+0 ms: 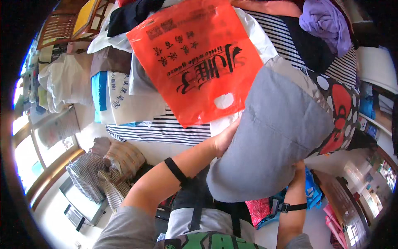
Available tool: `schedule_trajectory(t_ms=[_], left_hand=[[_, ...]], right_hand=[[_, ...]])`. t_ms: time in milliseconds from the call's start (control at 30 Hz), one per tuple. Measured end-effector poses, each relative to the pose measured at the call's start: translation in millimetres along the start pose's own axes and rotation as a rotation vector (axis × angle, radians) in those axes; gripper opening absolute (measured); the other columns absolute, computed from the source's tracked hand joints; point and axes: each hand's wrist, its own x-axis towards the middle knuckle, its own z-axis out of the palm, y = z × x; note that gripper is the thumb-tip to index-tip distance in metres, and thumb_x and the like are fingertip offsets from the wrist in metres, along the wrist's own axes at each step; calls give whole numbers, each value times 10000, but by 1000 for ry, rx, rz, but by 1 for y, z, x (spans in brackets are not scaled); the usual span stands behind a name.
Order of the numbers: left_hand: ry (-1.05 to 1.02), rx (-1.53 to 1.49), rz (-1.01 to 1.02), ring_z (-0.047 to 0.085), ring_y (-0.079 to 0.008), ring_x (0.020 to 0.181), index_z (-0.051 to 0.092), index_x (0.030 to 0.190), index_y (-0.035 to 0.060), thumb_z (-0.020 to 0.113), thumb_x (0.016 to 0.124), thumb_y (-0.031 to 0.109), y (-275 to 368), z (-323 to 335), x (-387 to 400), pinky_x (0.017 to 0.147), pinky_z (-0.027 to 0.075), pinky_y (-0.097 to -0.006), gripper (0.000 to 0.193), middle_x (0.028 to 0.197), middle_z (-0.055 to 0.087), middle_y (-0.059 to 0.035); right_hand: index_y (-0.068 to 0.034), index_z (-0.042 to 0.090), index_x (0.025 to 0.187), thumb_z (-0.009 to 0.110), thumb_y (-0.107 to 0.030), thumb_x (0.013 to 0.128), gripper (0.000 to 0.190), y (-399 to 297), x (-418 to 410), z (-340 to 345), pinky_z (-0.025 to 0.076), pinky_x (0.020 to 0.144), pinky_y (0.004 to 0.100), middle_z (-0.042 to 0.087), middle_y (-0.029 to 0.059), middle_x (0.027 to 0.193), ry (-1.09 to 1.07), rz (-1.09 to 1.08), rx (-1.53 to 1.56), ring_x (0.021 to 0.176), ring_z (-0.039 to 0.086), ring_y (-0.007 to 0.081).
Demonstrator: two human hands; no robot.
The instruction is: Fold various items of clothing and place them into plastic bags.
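Observation:
A folded grey padded cloth item (pixel 273 127), perhaps a garment, is held up in front of me. My left hand (pixel 228 137) grips its left side, the fingers hidden behind the fabric. At its lower right edge, my right hand (pixel 298 168) has hold of it, mostly covered by the cloth. Just beyond, a red plastic bag (pixel 199 102) with black writing and a cut-out handle lies flat, partly overlapped by the grey item. White plastic (pixel 258 28) shows beside and beneath the bag. Black-and-white striped fabric (pixel 174 130) lies under these things.
Printed bags (pixel 130 105) lie to the left on the striped fabric. Purple cloth (pixel 325 26) is bunched at the far right, above a dotted black-and-red fabric (pixel 339 109). Checked cloth bundles (pixel 87 174) stand lower left. A blue bag (pixel 312 190) is near my right forearm.

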Motion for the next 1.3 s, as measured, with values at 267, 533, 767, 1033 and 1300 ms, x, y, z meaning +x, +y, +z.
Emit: schedule_trajectory(t_ms=[267, 533, 767, 1033, 1300], left_hand=[[-224, 195, -359, 479, -229, 1260, 358, 1439, 59, 440, 938, 551, -13, -1, 6, 1054, 376, -397, 707, 1428, 447, -114], [-184, 228, -378, 555, -231, 1171, 444, 1376, 17, 617, 906, 257, 18, 15, -8, 1000, 435, -370, 556, 1309, 560, -126], [630, 1453, 62, 500, -315, 1176, 496, 1245, 47, 700, 790, 301, 21, -79, 34, 1001, 401, -444, 559, 1295, 506, -147], [607, 2229, 485, 571, -288, 869, 577, 846, 75, 742, 721, 320, 24, -111, 1, 774, 435, -430, 321, 820, 604, -92], [501, 1810, 398, 599, -309, 920, 593, 934, 60, 748, 731, 317, 68, -94, -30, 795, 502, -409, 363, 914, 617, -121]], right_hand=[[-18, 518, 1265, 766, -106, 654, 666, 15, 33, 9, 477, 934, 405, 568, 111, 1240, 155, -278, -420, 1109, 560, 284], [-18, 525, 1258, 785, -123, 656, 664, 27, 22, 4, 472, 933, 403, 569, 110, 1236, 159, -371, -485, 1103, 560, 277], [-17, 530, 1252, 801, -139, 659, 663, 24, 16, -1, 468, 932, 401, 569, 108, 1232, 128, -407, -551, 1098, 561, 271], [8, 607, 1120, 810, -206, 714, 502, 6, 2, 35, 424, 951, 398, 609, 122, 1149, 182, -399, -893, 1072, 559, 269], [7, 611, 1110, 800, -131, 705, 468, -4, -30, 45, 432, 938, 389, 612, 115, 1146, 185, -533, -744, 1056, 568, 256]])
